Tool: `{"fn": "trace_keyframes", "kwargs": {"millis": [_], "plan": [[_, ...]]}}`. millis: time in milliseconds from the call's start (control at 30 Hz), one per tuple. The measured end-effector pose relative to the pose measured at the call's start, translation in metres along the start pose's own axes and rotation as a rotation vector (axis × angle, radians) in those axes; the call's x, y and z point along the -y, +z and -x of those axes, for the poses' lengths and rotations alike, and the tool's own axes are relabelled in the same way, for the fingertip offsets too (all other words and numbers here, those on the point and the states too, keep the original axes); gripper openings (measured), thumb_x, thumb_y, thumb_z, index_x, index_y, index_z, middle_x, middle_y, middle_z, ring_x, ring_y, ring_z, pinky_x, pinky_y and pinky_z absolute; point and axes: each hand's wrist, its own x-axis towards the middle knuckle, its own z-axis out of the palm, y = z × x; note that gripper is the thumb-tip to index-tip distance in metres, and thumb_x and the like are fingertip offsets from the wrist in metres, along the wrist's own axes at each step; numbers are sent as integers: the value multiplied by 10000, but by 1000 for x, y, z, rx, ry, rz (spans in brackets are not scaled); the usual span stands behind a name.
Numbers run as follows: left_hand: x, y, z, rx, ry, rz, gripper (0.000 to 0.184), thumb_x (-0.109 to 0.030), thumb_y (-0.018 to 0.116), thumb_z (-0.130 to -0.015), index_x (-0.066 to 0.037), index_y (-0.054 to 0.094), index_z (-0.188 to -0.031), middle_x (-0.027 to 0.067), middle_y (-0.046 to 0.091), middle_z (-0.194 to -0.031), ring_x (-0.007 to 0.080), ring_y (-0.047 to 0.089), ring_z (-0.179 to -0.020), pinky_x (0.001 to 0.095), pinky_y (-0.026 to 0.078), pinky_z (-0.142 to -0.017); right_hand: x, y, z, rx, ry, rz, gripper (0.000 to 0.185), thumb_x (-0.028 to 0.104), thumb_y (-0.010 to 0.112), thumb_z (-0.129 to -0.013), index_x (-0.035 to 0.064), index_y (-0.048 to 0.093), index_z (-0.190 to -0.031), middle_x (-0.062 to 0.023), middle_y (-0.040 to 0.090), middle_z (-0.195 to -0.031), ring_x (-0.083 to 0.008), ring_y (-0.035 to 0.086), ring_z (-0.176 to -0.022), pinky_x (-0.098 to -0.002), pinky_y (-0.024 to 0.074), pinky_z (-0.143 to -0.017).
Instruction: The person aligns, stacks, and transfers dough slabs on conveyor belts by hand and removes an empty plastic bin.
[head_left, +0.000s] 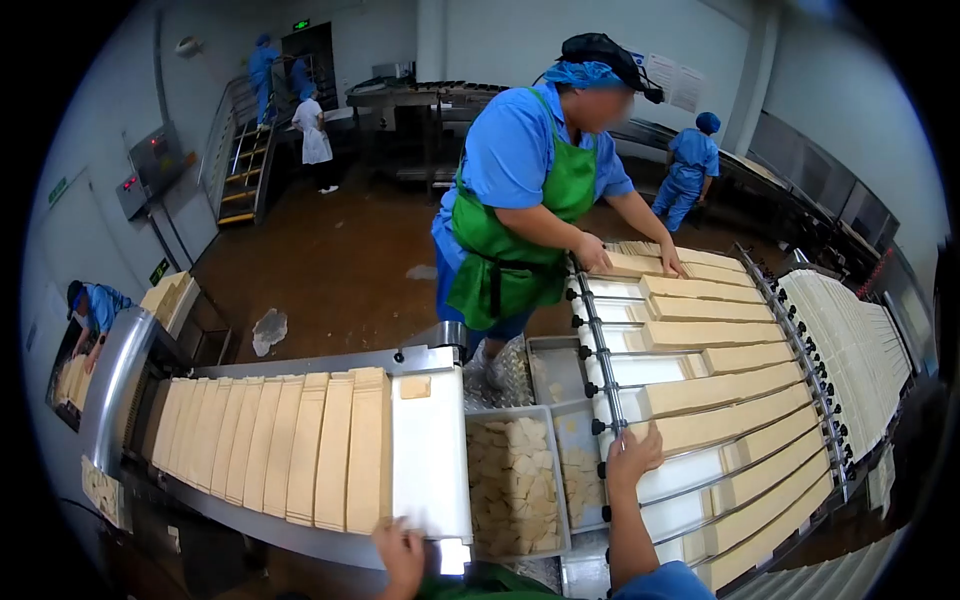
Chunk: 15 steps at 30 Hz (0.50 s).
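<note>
My left hand (400, 556) is at the near edge of the left conveyor, beside the lower end of the last row of thin beige biscuits (370, 450). Its fingers are a little apart and slightly blurred, with nothing visible in them. On the right conveyor, my right hand (635, 456) rests at the left end of a long row of stacked biscuits (725, 410), close to the metal rail (600, 350). Its fingers are bent and spread against the row's end. One flat biscuit (415, 387) lies on the white belt (430, 460) of the left conveyor.
A grey bin (560, 480) of broken biscuit pieces stands between the conveyors. Across the right conveyor, a co-worker in a green apron (520, 220) has both hands on a biscuit row. Thin rods divide the lanes. Other people work farther back, near a yellow-edged stair (243, 180).
</note>
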Motion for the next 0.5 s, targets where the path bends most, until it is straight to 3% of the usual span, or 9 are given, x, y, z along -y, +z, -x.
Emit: {"fn": "trace_keyframes", "kwargs": {"millis": [33, 67, 100, 133, 200, 300, 367, 467, 500], "plan": [[10, -6, -4, 1, 6, 1, 413, -87, 655, -733, 0, 546, -1122, 253, 480, -1149, 404, 451, -1083, 453, 374, -941, 16, -9, 6, 1, -154, -86, 221, 187, 647, -765, 133, 686, -976, -200, 401, -1339, -374, 330, -1251, -563, 206, -1001], [22, -13, -7, -105, -140, -83, 527, -116, 680, -732, 31, 465, -1191, 288, 390, -1208, 432, 413, -1101, 466, 344, -963, 31, -13, 15, 5, -309, -170, 256, 205, 630, -774, 104, 669, -1006, -218, 397, -1324, -392, 319, -1244, -573, 213, -997], [33, -18, -11, -211, -284, -169, 652, -145, 704, -732, 62, 383, -1260, 322, 301, -1266, 460, 375, -1120, 480, 314, -985, 45, -7, 26, 57, -367, -212, 310, 236, 627, -780, 86, 648, -1050, -233, 404, -1298, -407, 317, -1233, -583, 211, -995], [44, -22, -16, -207, -275, -172, 652, -145, 704, -732, 62, 383, -1260, 322, 301, -1266, 460, 375, -1120, 480, 314, -985, 67, -3, 39, 123, -393, -257, 335, 254, 627, -783, 83, 639, -1070, -232, 406, -1294, -406, 321, -1229, -577, 222, -990], [64, -30, -24, -42, -389, -117, 796, -210, 743, -725, 79, 279, -1304, 339, 242, -1279, 484, 379, -1106, 474, 340, -974, 117, 2, 60, 314, -439, -355, 401, 292, 625, -791, 69, 607, -1124, -230, 402, -1295, -403, 325, -1224, -559, 246, -982], [78, -35, -36, 89, -363, -55, 827, -252, 758, -720, 78, 278, -1307, 330, 256, -1266, 480, 400, -1104, 463, 390, -944, 184, 29, 98, 512, -524, -395, 552, 359, 616, -807, 29, 512, -1237, -219, 374, -1323, -387, 326, -1231, -523, 276, -975], [76, -40, -45, 151, -356, -57, 840, -257, 761, -716, 74, 274, -1315, 324, 267, -1259, 482, 420, -1091, 462, 411, -929, 227, 50, 115, 768, -548, -271, 716, 446, 572, -843, 3, 362, -1365, -208, 303, -1404, -381, 283, -1287, -517, 247, -1030], [72, -42, -51, 264, -373, -143, 876, -296, 759, -712, 57, 266, -1344, 313, 297, -1244, 482, 478, -1057, 480, 458, -882, 283, 86, 141, 789, -563, -333, 759, 489, 524, -867, 41, 276, -1427, -215, 199, -1482, -398, 219, -1345, -520, 219, -1066], [90, -30, -45, 378, -337, -187, 912, -292, 730, -733, 50, 191, -1385, 337, 258, -1316, 468, 440, -1115, 467, 404, -942, 302, 88, 141, 827, -566, -337, 763, 506, 503, -872, 74, 247, -1445, -213, 157, -1501, -407, 200, -1357, -523, 216, -1071]]}}
